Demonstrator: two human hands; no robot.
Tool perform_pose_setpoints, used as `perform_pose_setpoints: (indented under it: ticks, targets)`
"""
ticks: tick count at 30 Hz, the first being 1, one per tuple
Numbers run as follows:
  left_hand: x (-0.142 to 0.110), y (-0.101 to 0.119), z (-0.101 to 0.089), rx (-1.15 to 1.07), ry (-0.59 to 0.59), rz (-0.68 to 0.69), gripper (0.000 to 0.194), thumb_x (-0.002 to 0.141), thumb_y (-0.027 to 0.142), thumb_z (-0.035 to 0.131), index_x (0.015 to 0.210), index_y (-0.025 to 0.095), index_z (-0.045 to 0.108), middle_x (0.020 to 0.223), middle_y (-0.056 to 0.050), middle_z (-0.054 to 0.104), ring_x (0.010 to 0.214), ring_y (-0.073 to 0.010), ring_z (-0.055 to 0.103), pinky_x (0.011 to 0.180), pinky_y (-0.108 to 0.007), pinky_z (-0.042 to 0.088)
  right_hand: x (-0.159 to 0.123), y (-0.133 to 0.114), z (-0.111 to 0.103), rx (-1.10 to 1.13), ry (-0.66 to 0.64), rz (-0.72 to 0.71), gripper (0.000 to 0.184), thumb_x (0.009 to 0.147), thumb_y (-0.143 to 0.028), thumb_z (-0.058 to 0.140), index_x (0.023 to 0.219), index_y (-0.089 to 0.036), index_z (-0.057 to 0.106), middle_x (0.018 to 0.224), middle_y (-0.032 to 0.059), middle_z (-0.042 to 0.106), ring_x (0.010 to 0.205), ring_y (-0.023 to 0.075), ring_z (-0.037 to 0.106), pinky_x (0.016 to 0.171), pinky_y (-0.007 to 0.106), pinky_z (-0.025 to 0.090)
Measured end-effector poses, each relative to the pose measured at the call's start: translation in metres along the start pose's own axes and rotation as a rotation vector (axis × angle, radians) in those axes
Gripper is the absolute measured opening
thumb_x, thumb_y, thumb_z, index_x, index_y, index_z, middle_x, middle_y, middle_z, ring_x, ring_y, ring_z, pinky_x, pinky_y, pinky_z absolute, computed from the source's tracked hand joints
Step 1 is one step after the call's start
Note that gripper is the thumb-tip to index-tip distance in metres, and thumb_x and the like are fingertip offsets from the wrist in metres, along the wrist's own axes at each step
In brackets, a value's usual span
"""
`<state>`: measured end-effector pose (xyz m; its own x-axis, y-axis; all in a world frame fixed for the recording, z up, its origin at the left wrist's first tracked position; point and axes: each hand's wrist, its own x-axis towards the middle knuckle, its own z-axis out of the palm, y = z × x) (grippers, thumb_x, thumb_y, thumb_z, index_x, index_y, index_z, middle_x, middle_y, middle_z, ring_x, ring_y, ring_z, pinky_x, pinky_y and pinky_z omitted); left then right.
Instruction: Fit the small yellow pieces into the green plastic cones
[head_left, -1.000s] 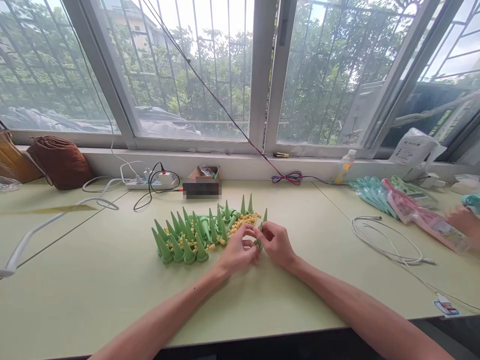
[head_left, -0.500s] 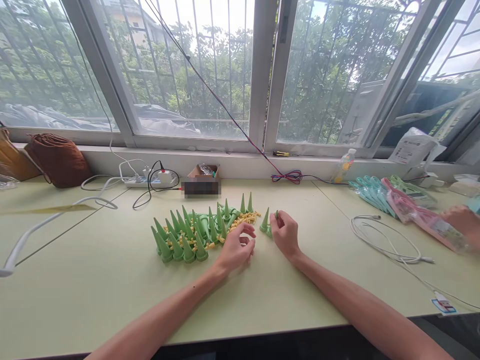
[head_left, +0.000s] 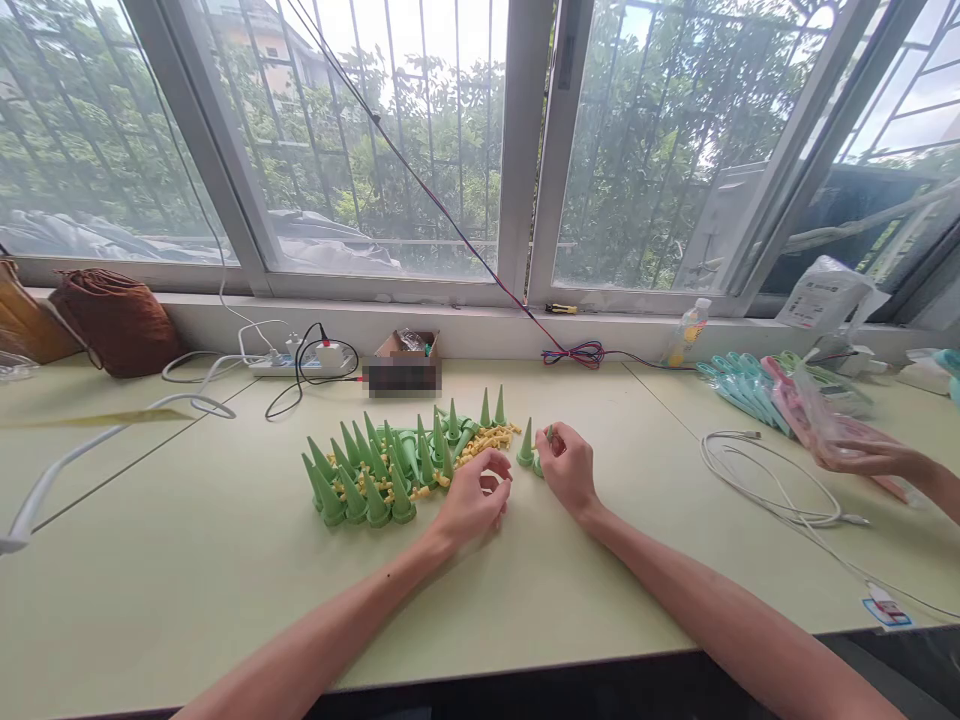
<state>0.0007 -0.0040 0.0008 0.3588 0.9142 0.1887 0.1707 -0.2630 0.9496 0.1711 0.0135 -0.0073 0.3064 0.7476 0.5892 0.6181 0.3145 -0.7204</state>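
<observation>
Many green plastic cones (head_left: 378,502) with round bases stand in a cluster on the table, left of centre. Small yellow plastic fittings (head_left: 493,438) lie heaped among them and at their right side. My left hand (head_left: 474,492) rests beside the heap, fingers loosely curled and apart from the thumb, with nothing visible in it. My right hand (head_left: 571,468) pinches a green cone (head_left: 550,433), whose tip shows above the fingers; its base is partly covered. Just left of that hand another green cone (head_left: 526,445) stands upright.
A co-worker's hand (head_left: 874,455) touches a pink bagged item (head_left: 799,405) at right, beside turquoise bagged items (head_left: 739,390). A coiled white cable (head_left: 772,510) lies nearer. Behind are a small box (head_left: 409,345), power strip (head_left: 281,366), bottle (head_left: 686,335) and brown bag (head_left: 116,322).
My right hand and the cone in it have shifted very slightly left, the standing cone beside it too. My left hand stays put. The co-worker's hand has moved left onto the pink bagged item.
</observation>
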Motion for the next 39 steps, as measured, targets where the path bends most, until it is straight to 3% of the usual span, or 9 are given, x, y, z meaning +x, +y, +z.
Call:
perform_pose_setpoints:
  ticks: [3,7,11,15,18,21,25,30,39]
  targets:
    - [0.000,0.001,0.000,0.011,-0.002,0.009,0.008,0.081,0.022,0.056,0.087,0.018,0.051,0.085,0.000,0.058,0.049,-0.0071,0.058,0.040,-0.019,0.045,0.000,-0.004,-0.002,0.041,0.004,0.029,0.018,0.086,-0.036,0.056,0.076,-0.021,0.052,0.056,-0.0074,0.035,0.052,0.0127,0.036,0.053,0.025,0.032]
    - [-0.002,0.004,0.000,0.058,-0.005,0.052,0.007,0.085,0.025,0.053,0.084,0.018,0.052,0.080,0.001,0.056,0.049,-0.0072,0.055,0.041,-0.019,0.044,-0.004,-0.012,-0.005,0.123,0.097,0.020,0.016,0.085,-0.034,0.058,0.089,-0.021,0.050,0.059,-0.0086,0.034,0.053,0.0125,0.037,0.055,0.025,0.035]
    - [-0.004,0.004,0.002,0.228,0.020,0.161,0.006,0.087,0.021,0.051,0.083,0.018,0.053,0.075,0.002,0.056,0.052,-0.0077,0.052,0.047,-0.021,0.044,-0.011,-0.018,-0.006,0.200,0.136,-0.029,0.012,0.088,-0.032,0.054,0.086,-0.022,0.047,0.058,-0.0086,0.032,0.052,0.0123,0.035,0.054,0.024,0.034]
    - [-0.005,0.003,0.003,0.391,0.088,0.296,0.008,0.087,0.015,0.049,0.082,0.018,0.055,0.076,0.001,0.058,0.056,-0.0085,0.051,0.054,-0.022,0.045,-0.016,-0.021,-0.004,0.238,0.045,-0.077,0.014,0.088,-0.031,0.053,0.078,-0.022,0.047,0.056,-0.0072,0.035,0.051,0.0119,0.035,0.050,0.024,0.033]
    - [-0.006,0.006,0.000,0.429,0.186,0.438,0.010,0.088,0.012,0.048,0.085,0.019,0.056,0.081,-0.001,0.059,0.060,-0.0097,0.053,0.055,-0.022,0.047,-0.018,-0.022,-0.003,0.245,-0.078,-0.126,0.020,0.089,-0.031,0.051,0.072,-0.021,0.048,0.055,-0.0057,0.038,0.050,0.0112,0.035,0.048,0.024,0.032]
    - [-0.006,0.014,-0.005,0.514,0.361,0.658,0.012,0.087,0.010,0.052,0.088,0.020,0.057,0.085,-0.004,0.062,0.073,-0.0142,0.056,0.065,-0.027,0.051,-0.019,-0.022,-0.002,0.247,-0.179,-0.167,0.025,0.089,-0.031,0.050,0.066,-0.021,0.048,0.053,-0.0053,0.039,0.048,0.0101,0.034,0.048,0.023,0.032]
    - [-0.003,0.022,-0.011,0.630,0.592,0.874,0.016,0.082,0.006,0.058,0.086,0.021,0.059,0.091,-0.006,0.064,0.089,-0.0200,0.057,0.080,-0.035,0.051,-0.019,-0.021,-0.002,0.249,-0.191,-0.199,0.028,0.089,-0.030,0.050,0.063,-0.020,0.047,0.051,-0.0056,0.040,0.047,0.0091,0.034,0.048,0.022,0.032]
    - [0.000,0.020,-0.010,0.655,0.643,0.804,0.017,0.082,0.006,0.058,0.091,0.020,0.061,0.102,-0.009,0.062,0.106,-0.0252,0.053,0.093,-0.044,0.048,-0.019,-0.020,0.000,0.249,-0.193,-0.218,0.027,0.089,-0.028,0.051,0.063,-0.019,0.047,0.050,-0.0058,0.041,0.046,0.0085,0.034,0.048,0.021,0.032]
    - [0.001,0.012,-0.009,0.598,0.567,0.731,0.015,0.084,0.006,0.055,0.089,0.020,0.058,0.081,-0.004,0.063,0.090,-0.0219,0.055,0.081,-0.037,0.050,-0.020,-0.018,0.002,0.273,-0.229,-0.209,0.028,0.089,-0.029,0.052,0.063,-0.019,0.048,0.052,-0.0048,0.043,0.047,0.0089,0.035,0.048,0.022,0.032]
